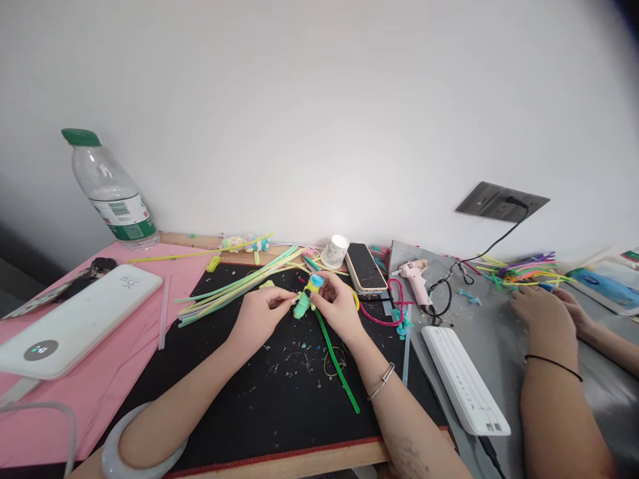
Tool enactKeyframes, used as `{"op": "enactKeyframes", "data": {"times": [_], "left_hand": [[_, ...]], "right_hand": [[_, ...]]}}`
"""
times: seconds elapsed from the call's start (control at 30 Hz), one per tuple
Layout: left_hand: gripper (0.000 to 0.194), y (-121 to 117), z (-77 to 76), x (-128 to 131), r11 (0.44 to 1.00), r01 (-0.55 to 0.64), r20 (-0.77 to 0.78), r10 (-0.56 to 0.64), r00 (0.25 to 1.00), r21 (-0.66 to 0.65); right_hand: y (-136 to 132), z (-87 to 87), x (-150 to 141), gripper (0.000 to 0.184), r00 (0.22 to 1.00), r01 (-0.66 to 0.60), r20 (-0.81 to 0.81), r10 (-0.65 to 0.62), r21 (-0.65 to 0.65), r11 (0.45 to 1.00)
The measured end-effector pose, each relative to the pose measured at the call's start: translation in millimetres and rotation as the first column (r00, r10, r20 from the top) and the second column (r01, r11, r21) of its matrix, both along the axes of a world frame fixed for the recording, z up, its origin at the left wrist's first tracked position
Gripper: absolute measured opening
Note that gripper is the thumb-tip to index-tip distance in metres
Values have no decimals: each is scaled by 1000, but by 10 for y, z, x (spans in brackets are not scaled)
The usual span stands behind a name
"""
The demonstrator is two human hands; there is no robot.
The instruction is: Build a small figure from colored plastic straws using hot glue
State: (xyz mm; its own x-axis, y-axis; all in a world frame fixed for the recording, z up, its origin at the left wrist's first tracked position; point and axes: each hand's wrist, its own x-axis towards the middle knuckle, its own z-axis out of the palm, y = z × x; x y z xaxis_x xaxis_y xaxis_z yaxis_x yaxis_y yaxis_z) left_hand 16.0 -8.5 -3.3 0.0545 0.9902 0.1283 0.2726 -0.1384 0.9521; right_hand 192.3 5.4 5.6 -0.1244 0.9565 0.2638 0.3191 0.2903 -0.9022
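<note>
A small figure of green, yellow and blue pipe cleaners (pixel 302 303) is held up over the black mat (pixel 279 392). My right hand (pixel 337 301) grips its blue and yellow end, thumb against its side. My left hand (pixel 264 313) pinches at the figure's left edge with thumb and forefinger; the exact bit between those fingertips is too small to make out. Below the figure a dark green pipe cleaner (pixel 339 366) runs down across the mat. A bundle of pale green and yellow pipe cleaners (pixel 239 289) lies behind my left hand.
Behind my hands are a paper cup (pixel 335 251) and a phone (pixel 366 267). Rightward lie a pink glue gun (pixel 415 279), a white power strip-like device (pixel 466 379) and a co-worker's hands (pixel 546 313). A white power bank (pixel 80 319) and a bottle (pixel 112 189) stand left.
</note>
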Motion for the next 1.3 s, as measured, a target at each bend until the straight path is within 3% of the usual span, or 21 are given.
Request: {"op": "enactKeyframes", "data": {"times": [0.4, 0.67, 0.87, 1.3], "left_hand": [[15, 30, 22, 0, 997, 4, -20, -2, 1000, 78], [15, 30, -25, 0, 1000, 6, -11, -6, 1000, 8], [17, 15, -34, 17, 999, 5, 125, 0, 992, -41], [18, 21, -21, 17, 999, -6, 109, 10, 994, -33]], "right_hand": [[27, -64, 4, 34, 1000, -10, 23, 10, 26, 1000], [38, -90, 6, 33, 1000, -9, 23, 8, 48, 999], [25, -86, -8, 33, 1000, -12, -3, 12, 37, 999], [14, -98, -64, 32, 999, 19, -32, -18, 39, 999]]}}
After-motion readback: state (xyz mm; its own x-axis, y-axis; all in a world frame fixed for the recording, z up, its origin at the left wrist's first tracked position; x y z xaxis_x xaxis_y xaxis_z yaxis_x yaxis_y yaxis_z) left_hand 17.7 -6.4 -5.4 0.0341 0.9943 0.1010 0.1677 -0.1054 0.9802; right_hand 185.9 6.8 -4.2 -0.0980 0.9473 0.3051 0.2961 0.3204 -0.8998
